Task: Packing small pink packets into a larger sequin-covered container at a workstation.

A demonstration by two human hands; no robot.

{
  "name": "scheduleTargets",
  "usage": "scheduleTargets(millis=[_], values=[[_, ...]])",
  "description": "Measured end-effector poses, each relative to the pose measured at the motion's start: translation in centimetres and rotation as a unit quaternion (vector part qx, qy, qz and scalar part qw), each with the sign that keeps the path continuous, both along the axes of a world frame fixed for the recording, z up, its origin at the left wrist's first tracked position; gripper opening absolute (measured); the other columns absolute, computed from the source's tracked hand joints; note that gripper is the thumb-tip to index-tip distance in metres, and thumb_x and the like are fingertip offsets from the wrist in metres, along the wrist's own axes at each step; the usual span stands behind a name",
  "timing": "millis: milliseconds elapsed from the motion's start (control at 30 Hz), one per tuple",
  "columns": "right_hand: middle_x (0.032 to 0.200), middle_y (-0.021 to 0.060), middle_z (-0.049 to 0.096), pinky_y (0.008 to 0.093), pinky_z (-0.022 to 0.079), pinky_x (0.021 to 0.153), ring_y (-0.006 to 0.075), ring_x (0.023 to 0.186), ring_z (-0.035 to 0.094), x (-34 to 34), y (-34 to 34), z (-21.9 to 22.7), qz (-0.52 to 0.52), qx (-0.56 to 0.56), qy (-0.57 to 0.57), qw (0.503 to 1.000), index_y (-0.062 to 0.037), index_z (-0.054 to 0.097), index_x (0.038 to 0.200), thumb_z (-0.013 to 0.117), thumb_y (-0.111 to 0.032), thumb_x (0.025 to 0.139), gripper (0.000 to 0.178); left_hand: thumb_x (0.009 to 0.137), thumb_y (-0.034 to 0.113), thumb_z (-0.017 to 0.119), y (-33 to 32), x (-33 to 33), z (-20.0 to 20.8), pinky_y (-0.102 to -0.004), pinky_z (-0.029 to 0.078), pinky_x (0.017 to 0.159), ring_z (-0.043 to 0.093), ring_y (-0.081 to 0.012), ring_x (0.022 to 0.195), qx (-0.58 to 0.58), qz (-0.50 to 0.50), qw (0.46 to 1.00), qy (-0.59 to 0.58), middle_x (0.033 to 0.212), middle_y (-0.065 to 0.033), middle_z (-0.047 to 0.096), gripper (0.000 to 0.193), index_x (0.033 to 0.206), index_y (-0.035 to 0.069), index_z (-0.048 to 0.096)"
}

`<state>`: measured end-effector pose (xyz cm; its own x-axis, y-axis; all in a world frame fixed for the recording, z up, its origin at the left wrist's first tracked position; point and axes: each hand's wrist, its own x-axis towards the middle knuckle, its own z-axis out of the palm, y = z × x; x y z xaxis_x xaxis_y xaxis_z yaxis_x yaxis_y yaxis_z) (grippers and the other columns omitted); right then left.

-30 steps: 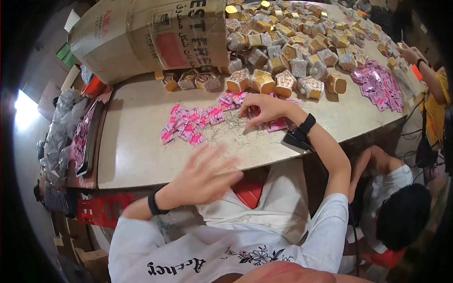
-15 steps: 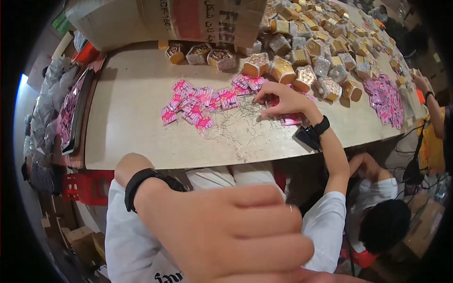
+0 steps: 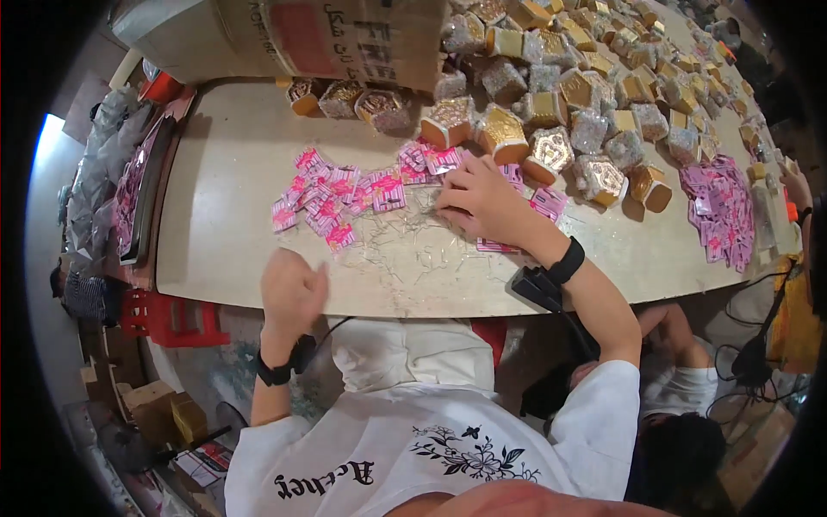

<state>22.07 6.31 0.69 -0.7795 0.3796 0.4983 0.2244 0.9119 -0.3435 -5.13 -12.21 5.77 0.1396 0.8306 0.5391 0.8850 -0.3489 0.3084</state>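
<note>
My left hand (image 3: 293, 291) is raised near the table's front edge, its fingers curled into a fist and slightly blurred; what it holds, if anything, is hidden. My right hand (image 3: 489, 200) reaches over the table with bent fingers apart, the tips down among thin metal pins and pink cards. Loose silvery pins (image 3: 413, 248) lie scattered between my two hands. To their left is a spread of small square pink-and-white cards (image 3: 332, 196). More pink cards (image 3: 548, 203) lie beside and partly under my right hand.
Gold boxes (image 3: 502, 131), many in bubble wrap, crowd the table's far side. A cardboard carton (image 3: 353, 43) stands at the back left. Another pink card pile (image 3: 719, 207) lies right, near another person's hand (image 3: 797, 188). A black device (image 3: 536, 289) sits at the front edge. A dark-rimmed tray (image 3: 142, 194) is left.
My left hand has moved from close below the camera out to the table's front edge, still curled. My right hand's fingers have shifted slightly and now bend down at the pins and cards.
</note>
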Motion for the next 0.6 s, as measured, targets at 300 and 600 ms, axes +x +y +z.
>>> scheduleTargets(millis=[300, 600], values=[[0.087, 0.0019, 0.056, 0.0350, 0.036, 0.079, 0.0211, 0.086, 0.047, 0.0, -0.3, 0.8, -0.025, -0.139, 0.206, 0.968, -0.0133, 0.072, 0.091, 0.072, -0.014, 0.077, 0.013, 0.082, -0.002, 0.059, 0.6, -0.6, -4.6, -0.0349, 0.042, 0.087, 0.053, -0.0258, 0.094, 0.054, 0.180, 0.973, -0.137, 0.100, -0.0135, 0.053, 0.024, 0.105, -0.002, 0.052], [0.088, 0.0067, 0.061, 0.0274, 0.048, 0.071, 0.0176, 0.079, 0.062, 0.6, 0.0, 1.3, -0.059, -0.249, 0.291, 0.922, -0.0015, 0.068, 0.096, 0.066, 0.001, 0.081, 0.015, 0.068, 0.009, 0.072, 1.5, 0.9, -2.9, -0.0458, 0.039, 0.093, 0.053, -0.0344, 0.106, 0.015, 0.092, 0.996, 0.010, 0.111, -0.0135, 0.058, 0.042, 0.109, 0.003, 0.060]])
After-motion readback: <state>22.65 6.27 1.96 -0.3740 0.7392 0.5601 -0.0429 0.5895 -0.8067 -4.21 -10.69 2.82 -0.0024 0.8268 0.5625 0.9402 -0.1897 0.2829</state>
